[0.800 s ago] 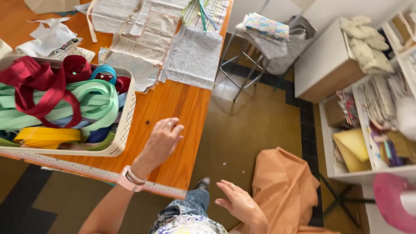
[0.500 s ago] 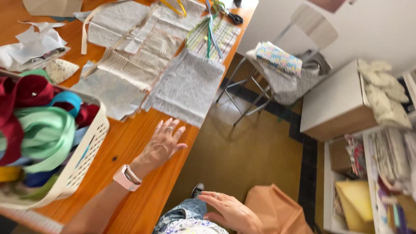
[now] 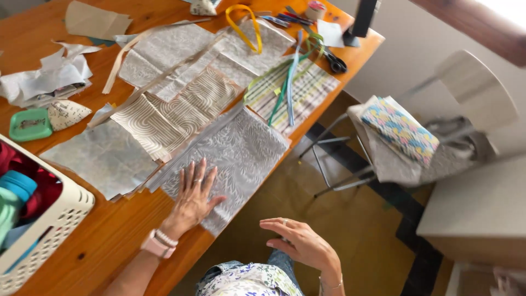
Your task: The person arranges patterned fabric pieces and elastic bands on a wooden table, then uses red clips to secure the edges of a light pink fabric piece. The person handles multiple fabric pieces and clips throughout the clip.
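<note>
My left hand (image 3: 194, 194) lies flat with fingers spread on a grey leaf-patterned fabric piece (image 3: 235, 159) at the near edge of the wooden table (image 3: 104, 235). A pink watch and a bracelet sit on that wrist. My right hand (image 3: 298, 241) hovers off the table edge above my lap, fingers loosely apart, holding nothing. Beside the grey piece lie several other cut fabric pieces, among them a wavy-striped one (image 3: 170, 115) and a plaid one (image 3: 307, 87).
A white basket (image 3: 52, 225) with coloured ribbon rolls stands at the near left. A green tin (image 3: 30, 124), paper scraps (image 3: 44, 79), a yellow strap (image 3: 244, 22) and scissors (image 3: 334, 61) lie on the table. A chair (image 3: 438, 131) holds folded fabric to the right.
The view has swung up the table and away from the basket. My left hand has slid forward from bare wood onto the grey fabric piece. My right hand has risen slightly.
</note>
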